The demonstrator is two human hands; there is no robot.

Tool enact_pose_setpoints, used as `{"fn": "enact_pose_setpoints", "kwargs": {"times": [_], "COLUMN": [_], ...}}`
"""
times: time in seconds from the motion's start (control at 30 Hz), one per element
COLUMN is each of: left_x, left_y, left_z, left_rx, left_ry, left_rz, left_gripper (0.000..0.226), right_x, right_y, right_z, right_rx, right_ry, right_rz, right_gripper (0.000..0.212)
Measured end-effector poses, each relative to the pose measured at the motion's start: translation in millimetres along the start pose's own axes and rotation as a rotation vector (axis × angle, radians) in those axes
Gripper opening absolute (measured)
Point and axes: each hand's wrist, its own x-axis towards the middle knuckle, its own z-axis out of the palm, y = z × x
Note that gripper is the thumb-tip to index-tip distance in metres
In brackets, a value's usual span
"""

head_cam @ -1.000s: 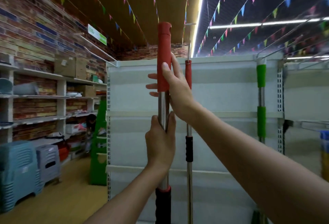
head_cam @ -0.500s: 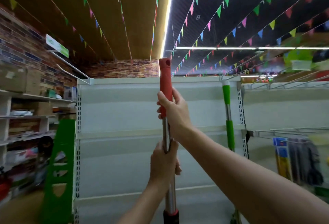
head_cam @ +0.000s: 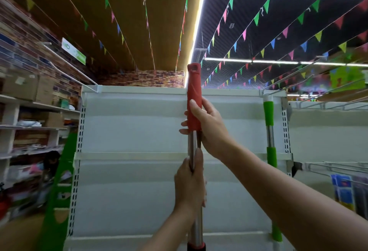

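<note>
Holding the pole (head_cam: 192, 145) upright in front of me, I had both hands on it. My right hand (head_cam: 209, 129) gripped the lower end of its red grip (head_cam: 194, 91), fingers curled round the far side and thumb laid up the near side. My left hand (head_cam: 189, 185) was wrapped round the bare steel tube just below, thumb pointing up along it; whether the two hands touched, I could not tell. The top of the red grip stood above the upper edge of the white shelving unit (head_cam: 129, 131) behind it. A black collar (head_cam: 196, 247) showed on the pole at the bottom of view. A green-handled pole (head_cam: 269, 129) stood upright at the unit's right post, well apart from mine. Coloured pennants (head_cam: 256, 18) ran under the ceiling. Cardboard boxes (head_cam: 25, 89) sat on wall shelves (head_cam: 49, 106) to the left.
</note>
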Motion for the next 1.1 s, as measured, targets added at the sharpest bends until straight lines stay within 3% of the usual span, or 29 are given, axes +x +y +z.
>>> {"fn": "enact_pose_setpoints", "kwargs": {"times": [0.33, 1.1], "left_x": [44, 85], "left_y": [-10, -32], "left_z": [20, 38], "left_rx": [0.108, 0.172], "left_ry": [0.000, 0.101], "left_rz": [0.070, 0.125], "left_gripper": [0.073, 0.062], "right_x": [43, 80], "right_y": [22, 44], "right_z": [-23, -43], "right_rx": [0.014, 0.076], "right_ry": [0.030, -0.021], "right_rz": [-0.089, -0.104], "right_gripper": [0.035, 0.030]}}
